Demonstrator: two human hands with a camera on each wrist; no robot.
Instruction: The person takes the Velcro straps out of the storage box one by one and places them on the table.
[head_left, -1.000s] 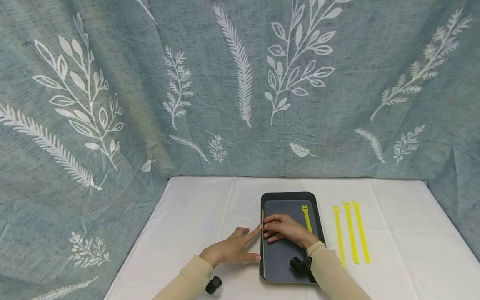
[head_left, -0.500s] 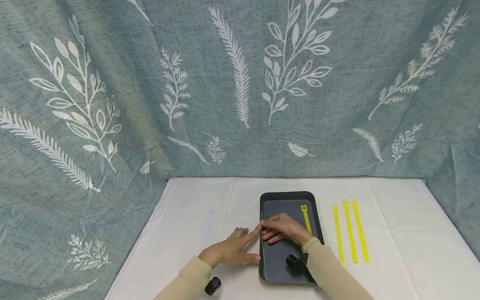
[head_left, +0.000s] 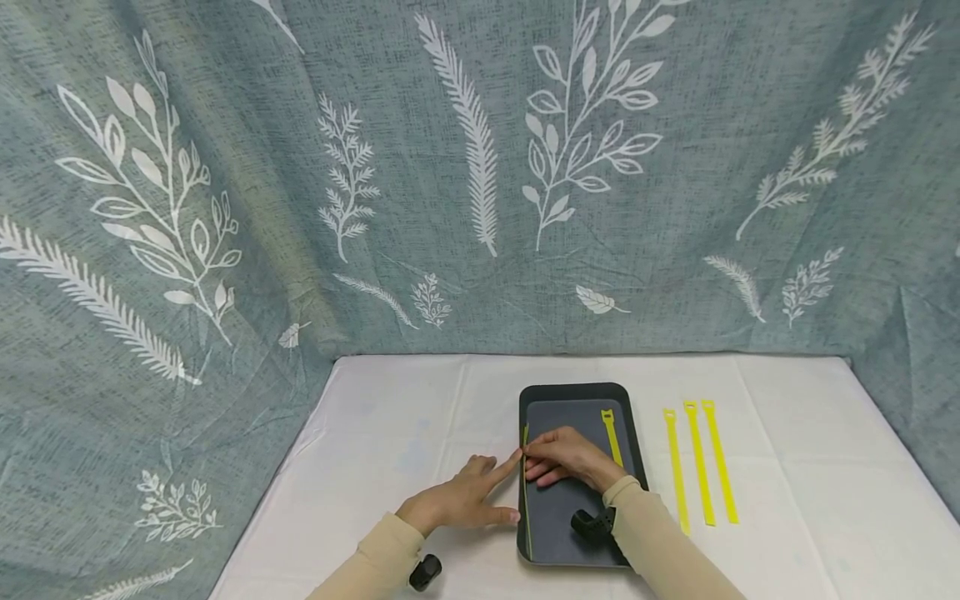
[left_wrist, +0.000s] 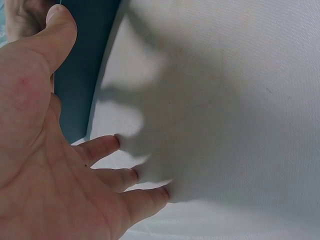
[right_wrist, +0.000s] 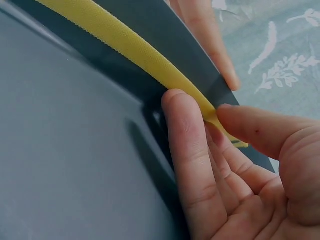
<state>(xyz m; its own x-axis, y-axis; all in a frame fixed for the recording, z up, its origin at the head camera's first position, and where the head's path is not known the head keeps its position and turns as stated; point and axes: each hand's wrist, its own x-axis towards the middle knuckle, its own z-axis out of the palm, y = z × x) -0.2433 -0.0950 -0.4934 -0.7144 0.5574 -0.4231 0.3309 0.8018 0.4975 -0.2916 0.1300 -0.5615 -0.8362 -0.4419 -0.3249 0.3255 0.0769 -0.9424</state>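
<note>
Along the inner left wall of a dark tray (head_left: 570,533), a yellow hook-and-loop cable tie (right_wrist: 135,50) stands on its edge. My right hand (head_left: 573,457) reaches across the tray and pinches this tie near its far end between thumb and fingers. My left hand (head_left: 465,498) is outside the tray on the left, fingers spread, its index fingertip at the left rim. In the left wrist view, several fingers (left_wrist: 150,200) of that hand extend over the white cloth. A second yellow cable tie (head_left: 612,437) lies in the tray at the right, partly hidden behind my right forearm.
To the right of the tray, three more yellow cable ties (head_left: 708,462) lie lengthwise on the white tablecloth (head_left: 420,408). A patterned blue-green curtain (head_left: 450,208) hangs behind the table and at both sides. Black wrist cameras (head_left: 426,573) are worn below both hands.
My right fingers have closed in at the left wall and pinch the tie, which now leans slightly inward and shows more yellow. The left hand stays nearly still.
</note>
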